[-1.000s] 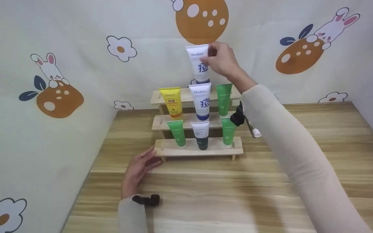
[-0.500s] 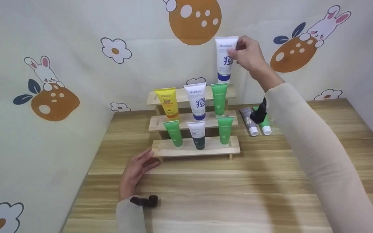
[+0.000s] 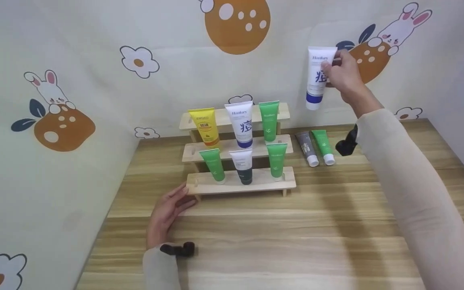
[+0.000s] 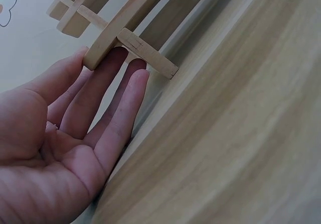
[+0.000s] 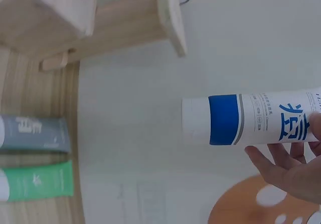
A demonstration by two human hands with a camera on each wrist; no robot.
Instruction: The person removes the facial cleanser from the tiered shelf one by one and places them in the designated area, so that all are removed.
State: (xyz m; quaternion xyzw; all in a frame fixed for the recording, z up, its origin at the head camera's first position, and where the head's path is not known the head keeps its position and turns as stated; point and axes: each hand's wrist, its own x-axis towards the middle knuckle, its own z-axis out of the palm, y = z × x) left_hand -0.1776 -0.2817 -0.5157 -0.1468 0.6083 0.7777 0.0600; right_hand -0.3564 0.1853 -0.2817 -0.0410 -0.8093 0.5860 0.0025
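Note:
My right hand (image 3: 345, 74) holds a white squeeze tube (image 3: 315, 90) with a blue band by its upper part, cap down, in the air right of the wooden tiered rack (image 3: 191, 183). In the right wrist view the tube (image 5: 261, 118) lies between thumb and fingers. My left hand (image 3: 169, 211) pinches the left end of the rack's lowest shelf; in the left wrist view the thumb is at the shelf edge (image 4: 108, 48) and fingers reach beneath it. The middle shelf bears a yellow tube (image 3: 206, 127), another white-and-blue tube (image 3: 240, 123) and a green tube (image 3: 269, 121).
On the lowest shelf stand two green tubes, left (image 3: 214, 165) and right (image 3: 276, 161), around a white-and-dark tube (image 3: 244, 167). A grey tube (image 3: 307, 149) and a green tube (image 3: 324, 147) lie on the wooden table (image 3: 256, 241) right of the rack. Behind hangs a patterned cloth (image 3: 183, 36).
My right hand has lifted the white-and-blue tube off the top shelf and carried it right, past the rack's end. The left hand stays at the rack.

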